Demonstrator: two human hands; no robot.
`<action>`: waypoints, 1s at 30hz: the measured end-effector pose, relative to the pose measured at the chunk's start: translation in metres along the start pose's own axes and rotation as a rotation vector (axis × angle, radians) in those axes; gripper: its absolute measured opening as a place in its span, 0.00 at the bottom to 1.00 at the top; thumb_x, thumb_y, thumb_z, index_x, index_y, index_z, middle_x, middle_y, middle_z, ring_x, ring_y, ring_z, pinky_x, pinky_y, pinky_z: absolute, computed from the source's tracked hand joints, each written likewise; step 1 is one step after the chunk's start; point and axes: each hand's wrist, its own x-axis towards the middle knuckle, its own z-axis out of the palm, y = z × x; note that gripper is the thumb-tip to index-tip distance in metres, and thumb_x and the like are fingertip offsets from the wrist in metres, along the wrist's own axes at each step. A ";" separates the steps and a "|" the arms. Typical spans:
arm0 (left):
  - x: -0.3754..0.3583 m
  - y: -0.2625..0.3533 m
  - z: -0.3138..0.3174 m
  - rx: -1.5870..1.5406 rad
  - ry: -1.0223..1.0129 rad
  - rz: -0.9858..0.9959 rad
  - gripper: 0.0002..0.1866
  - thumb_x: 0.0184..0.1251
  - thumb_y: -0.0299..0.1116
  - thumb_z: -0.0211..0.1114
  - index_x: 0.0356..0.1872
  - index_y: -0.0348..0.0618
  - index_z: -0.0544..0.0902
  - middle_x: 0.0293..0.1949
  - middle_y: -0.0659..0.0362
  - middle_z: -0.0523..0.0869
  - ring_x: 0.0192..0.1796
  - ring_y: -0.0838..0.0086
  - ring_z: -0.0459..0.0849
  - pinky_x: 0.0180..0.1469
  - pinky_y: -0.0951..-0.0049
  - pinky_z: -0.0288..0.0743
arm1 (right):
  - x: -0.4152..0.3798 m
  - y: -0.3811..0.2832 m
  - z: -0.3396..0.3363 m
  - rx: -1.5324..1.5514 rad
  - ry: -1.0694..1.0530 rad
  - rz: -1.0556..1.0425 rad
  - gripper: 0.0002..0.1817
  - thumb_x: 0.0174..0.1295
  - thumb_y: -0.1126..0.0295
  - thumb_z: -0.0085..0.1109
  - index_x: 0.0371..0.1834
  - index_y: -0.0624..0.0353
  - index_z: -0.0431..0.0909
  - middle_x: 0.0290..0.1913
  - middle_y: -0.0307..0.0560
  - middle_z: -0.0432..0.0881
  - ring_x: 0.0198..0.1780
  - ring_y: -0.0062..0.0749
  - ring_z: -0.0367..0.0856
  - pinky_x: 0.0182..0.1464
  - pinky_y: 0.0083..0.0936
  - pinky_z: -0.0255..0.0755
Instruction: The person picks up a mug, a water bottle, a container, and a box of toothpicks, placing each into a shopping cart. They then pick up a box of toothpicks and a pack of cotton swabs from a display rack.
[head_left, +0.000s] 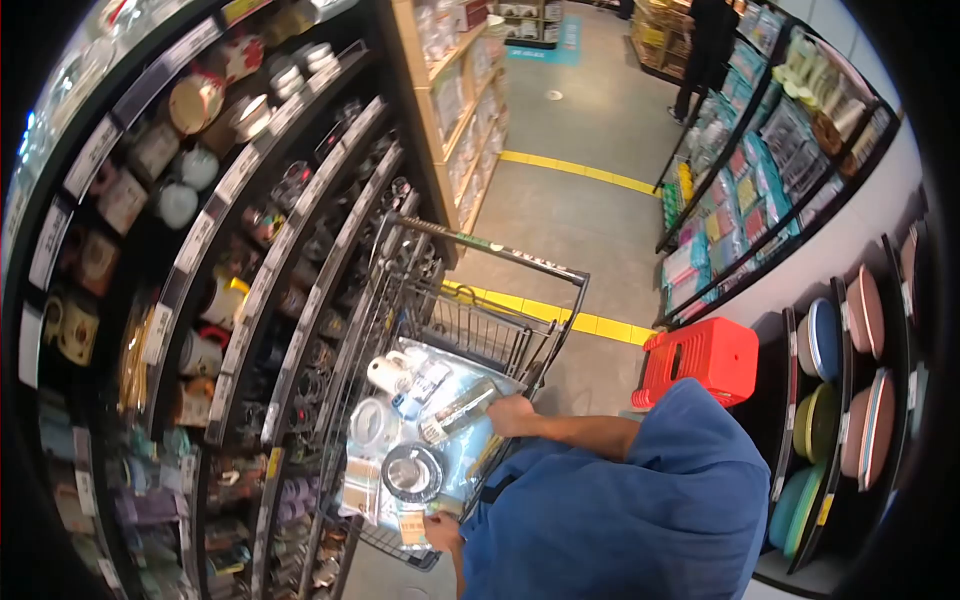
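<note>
My right hand (pixel 512 415) is closed round the end of a long clear package (pixel 458 411) with a pale label, above the shopping cart (pixel 575 300). My left hand (pixel 442 532), lower in view, has its fingers at the edge of a small packet with a tan label (pixel 412 528). Between and left of my hands, the cart holds a round dark-rimmed item (pixel 413 472), a clear round container (pixel 372 423), a white cup-like item (pixel 389 374), a blue-and-white item (pixel 420 388) and a flat brown-and-white pack (pixel 361 486).
Shelves of mugs and glassware (pixel 205 360) run along the left, close to the cart. A red basket (pixel 702 360) stands right of the cart. Racks of packaged goods (pixel 750 190) and plates (pixel 823 340) line the right. A person in dark clothes (pixel 705 50) stands up the aisle.
</note>
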 end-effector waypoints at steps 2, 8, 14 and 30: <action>-0.003 0.009 -0.009 -0.015 -0.024 0.008 0.14 0.52 0.41 0.58 0.35 0.43 0.81 0.31 0.51 0.86 0.36 0.52 0.85 0.40 0.52 0.75 | 0.000 -0.002 -0.004 -0.015 -0.025 -0.024 0.13 0.51 0.67 0.54 0.33 0.61 0.85 0.37 0.56 0.86 0.40 0.47 0.87 0.41 0.41 0.80; 0.001 0.004 -0.005 -0.007 -0.068 -0.028 0.15 0.52 0.41 0.58 0.36 0.43 0.81 0.31 0.52 0.86 0.35 0.53 0.85 0.40 0.54 0.76 | -0.002 -0.005 -0.011 -0.023 -0.058 -0.025 0.13 0.52 0.67 0.54 0.35 0.61 0.85 0.39 0.55 0.86 0.42 0.47 0.86 0.42 0.40 0.80; 0.003 -0.003 0.000 -0.058 -0.065 0.024 0.15 0.52 0.41 0.59 0.36 0.43 0.81 0.31 0.52 0.86 0.34 0.52 0.84 0.39 0.53 0.75 | 0.004 -0.001 0.000 -0.023 -0.059 -0.017 0.14 0.52 0.66 0.54 0.36 0.60 0.85 0.42 0.55 0.86 0.45 0.46 0.85 0.45 0.40 0.79; 0.009 -0.016 0.018 -0.095 0.013 0.058 0.15 0.56 0.43 0.60 0.30 0.41 0.83 0.27 0.47 0.85 0.33 0.51 0.85 0.33 0.53 0.77 | 0.017 0.011 0.012 -0.065 0.001 0.057 0.11 0.50 0.65 0.55 0.28 0.57 0.85 0.33 0.55 0.85 0.37 0.51 0.85 0.39 0.45 0.79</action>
